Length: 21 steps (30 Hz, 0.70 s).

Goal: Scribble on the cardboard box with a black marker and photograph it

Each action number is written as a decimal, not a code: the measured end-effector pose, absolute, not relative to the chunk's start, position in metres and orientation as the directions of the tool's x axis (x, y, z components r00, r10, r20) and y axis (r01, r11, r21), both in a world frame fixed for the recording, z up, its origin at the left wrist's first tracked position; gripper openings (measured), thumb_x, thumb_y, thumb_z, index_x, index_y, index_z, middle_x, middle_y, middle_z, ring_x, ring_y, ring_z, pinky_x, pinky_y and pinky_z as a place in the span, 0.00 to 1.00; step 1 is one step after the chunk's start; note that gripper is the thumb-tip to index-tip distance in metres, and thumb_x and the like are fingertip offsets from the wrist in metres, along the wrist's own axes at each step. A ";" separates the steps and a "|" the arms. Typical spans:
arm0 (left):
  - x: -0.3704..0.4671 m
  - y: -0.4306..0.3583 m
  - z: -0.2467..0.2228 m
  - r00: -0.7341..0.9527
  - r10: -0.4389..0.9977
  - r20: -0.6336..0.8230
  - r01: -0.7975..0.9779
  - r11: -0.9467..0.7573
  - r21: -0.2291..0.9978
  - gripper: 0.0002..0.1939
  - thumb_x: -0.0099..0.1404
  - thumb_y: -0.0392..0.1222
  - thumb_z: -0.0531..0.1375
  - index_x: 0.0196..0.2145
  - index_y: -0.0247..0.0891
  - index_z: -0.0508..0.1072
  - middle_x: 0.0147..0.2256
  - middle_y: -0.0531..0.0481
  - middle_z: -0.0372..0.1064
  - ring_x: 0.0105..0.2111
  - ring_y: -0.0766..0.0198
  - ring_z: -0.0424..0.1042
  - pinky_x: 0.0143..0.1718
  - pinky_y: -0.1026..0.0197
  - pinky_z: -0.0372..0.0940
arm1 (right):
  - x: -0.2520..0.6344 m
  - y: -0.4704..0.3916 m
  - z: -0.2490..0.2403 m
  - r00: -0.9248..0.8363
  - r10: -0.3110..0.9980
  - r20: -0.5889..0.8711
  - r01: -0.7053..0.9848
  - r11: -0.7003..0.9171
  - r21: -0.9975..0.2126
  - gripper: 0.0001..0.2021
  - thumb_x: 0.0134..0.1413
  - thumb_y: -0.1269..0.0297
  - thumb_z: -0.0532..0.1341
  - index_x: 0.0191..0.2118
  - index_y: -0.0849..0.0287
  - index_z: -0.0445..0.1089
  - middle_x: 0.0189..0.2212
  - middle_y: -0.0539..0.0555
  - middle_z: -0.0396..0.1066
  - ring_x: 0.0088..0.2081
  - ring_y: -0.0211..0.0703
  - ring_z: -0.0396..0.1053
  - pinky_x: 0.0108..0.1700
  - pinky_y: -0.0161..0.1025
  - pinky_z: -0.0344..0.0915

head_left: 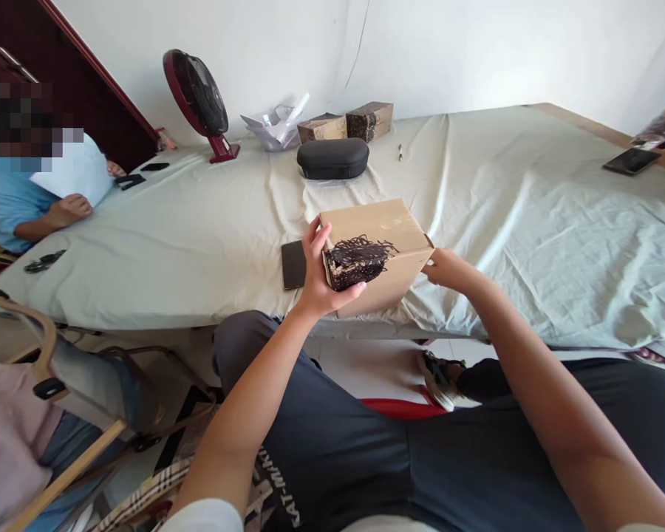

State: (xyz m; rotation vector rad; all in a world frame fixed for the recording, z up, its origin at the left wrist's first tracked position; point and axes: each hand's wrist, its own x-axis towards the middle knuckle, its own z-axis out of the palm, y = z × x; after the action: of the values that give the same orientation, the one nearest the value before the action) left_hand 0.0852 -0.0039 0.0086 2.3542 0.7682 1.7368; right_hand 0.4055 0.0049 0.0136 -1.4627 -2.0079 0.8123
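Note:
I hold a small brown cardboard box [385, 230] with black scribble marks on its near face, just above the front edge of the cloth-covered table [199, 244]. My left hand [318, 277] grips the box's left end, fingers over the top and thumb underneath. On the right end, my right hand [446, 267] is pressed against the box, supporting it. A dark flat phone-like object [293, 264] lies on the cloth right beside my left hand.
A black oval case [332, 157], another scribbled cardboard box [346, 124], crumpled white wrapping [274, 127] and a red fan [199, 100] stand at the back. One person sits at the left [60, 210]; another's hand and a phone [632, 160] are at the far right. Scissors [44, 261] lie at left.

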 end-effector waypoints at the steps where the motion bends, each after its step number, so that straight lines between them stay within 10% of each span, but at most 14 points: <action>1: 0.086 -0.004 0.009 0.214 0.459 0.862 0.325 -0.866 0.380 0.61 0.57 0.78 0.68 0.77 0.57 0.45 0.75 0.37 0.41 0.77 0.33 0.46 0.76 0.28 0.48 | 0.413 0.001 0.024 -0.227 0.973 -0.029 0.628 0.123 -0.769 0.08 0.59 0.60 0.66 0.39 0.57 0.80 0.25 0.52 0.74 0.18 0.37 0.60 0.27 0.41 0.58; 10: 0.091 -0.001 0.006 0.186 0.447 0.875 0.318 -0.870 0.377 0.58 0.60 0.74 0.68 0.77 0.57 0.45 0.74 0.38 0.42 0.77 0.35 0.47 0.76 0.31 0.53 | 0.413 -0.032 0.123 0.016 0.996 0.090 -0.175 0.091 -0.980 0.07 0.51 0.68 0.69 0.37 0.51 0.77 0.26 0.51 0.74 0.20 0.37 0.61 0.26 0.43 0.47; 15: 0.091 -0.001 0.007 0.189 0.464 0.865 0.326 -0.861 0.390 0.58 0.59 0.74 0.68 0.76 0.58 0.45 0.75 0.38 0.41 0.78 0.35 0.47 0.74 0.32 0.57 | 0.363 -0.038 0.165 -0.104 0.961 0.257 -0.218 0.230 -0.949 0.06 0.50 0.69 0.68 0.32 0.50 0.72 0.27 0.48 0.72 0.19 0.31 0.54 0.27 0.41 0.45; 21: 0.093 -0.004 0.006 0.163 0.481 0.862 0.287 -0.859 0.425 0.59 0.61 0.71 0.69 0.77 0.53 0.44 0.75 0.35 0.41 0.78 0.35 0.47 0.74 0.33 0.59 | 0.302 -0.014 0.189 -0.368 0.892 0.263 -0.242 0.181 -0.953 0.14 0.53 0.64 0.64 0.47 0.49 0.72 0.41 0.51 0.80 0.40 0.44 0.76 0.41 0.43 0.71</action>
State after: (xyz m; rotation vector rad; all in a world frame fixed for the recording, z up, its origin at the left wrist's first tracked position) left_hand 0.0928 -0.0037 0.0056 2.2657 0.7569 1.7797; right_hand 0.3016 -0.0142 0.1885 -0.6673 -1.4362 1.4035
